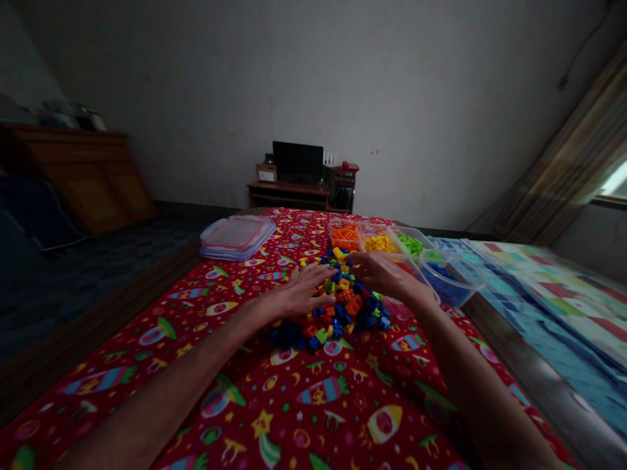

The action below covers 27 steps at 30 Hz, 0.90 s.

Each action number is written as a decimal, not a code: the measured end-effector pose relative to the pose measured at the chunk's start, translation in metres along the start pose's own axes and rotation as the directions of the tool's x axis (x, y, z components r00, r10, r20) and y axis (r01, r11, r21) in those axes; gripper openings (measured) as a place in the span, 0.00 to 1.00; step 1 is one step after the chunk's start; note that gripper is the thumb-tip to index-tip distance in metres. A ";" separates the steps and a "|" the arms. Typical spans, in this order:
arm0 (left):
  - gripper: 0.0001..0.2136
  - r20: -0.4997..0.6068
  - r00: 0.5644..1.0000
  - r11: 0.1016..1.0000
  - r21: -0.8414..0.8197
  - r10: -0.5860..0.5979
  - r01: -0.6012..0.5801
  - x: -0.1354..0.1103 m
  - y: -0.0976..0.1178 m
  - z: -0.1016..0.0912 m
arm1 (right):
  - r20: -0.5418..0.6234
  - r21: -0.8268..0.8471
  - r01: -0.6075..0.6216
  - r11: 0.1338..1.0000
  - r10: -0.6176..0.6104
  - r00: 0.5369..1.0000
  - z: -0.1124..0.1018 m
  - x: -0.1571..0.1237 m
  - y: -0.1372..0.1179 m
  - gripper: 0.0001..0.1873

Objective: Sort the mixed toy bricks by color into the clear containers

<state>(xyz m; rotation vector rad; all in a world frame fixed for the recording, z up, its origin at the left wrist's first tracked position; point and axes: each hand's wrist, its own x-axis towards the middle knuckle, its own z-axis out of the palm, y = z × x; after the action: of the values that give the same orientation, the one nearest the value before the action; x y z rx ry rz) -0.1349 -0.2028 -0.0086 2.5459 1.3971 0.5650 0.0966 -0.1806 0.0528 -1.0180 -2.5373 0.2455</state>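
A heap of mixed toy building bricks (345,307) in blue, orange, yellow, green and red lies on a red patterned cloth. My left hand (307,291) rests on the heap's left side, its fingers stretched out and spread, holding nothing that I can see. At the heap's far right side, my right hand (379,271) has its fingers bent together and pointing left. A yellow brick (337,253) lies close to those fingertips. What the right fingers hold, if anything, is hidden.
Behind my right hand stand clear containers with orange bricks (344,234), yellow bricks (381,243) and green bricks (410,245). A round clear tub (463,287) holds blue bricks. Stacked lids (238,236) lie at the far left of the cloth (323,391).
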 end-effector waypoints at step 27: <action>0.15 -0.206 0.976 0.995 0.089 0.065 -0.047 0.010 -0.016 0.013 | 0.181 -0.150 0.011 0.989 0.016 0.983 0.032 0.011 0.007 0.20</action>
<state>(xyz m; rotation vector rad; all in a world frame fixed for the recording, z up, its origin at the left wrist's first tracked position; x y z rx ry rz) -0.1368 -0.1856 -0.0229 2.6640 1.4463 0.8227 0.0804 -0.1682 0.0247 -1.1003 -2.7553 0.1553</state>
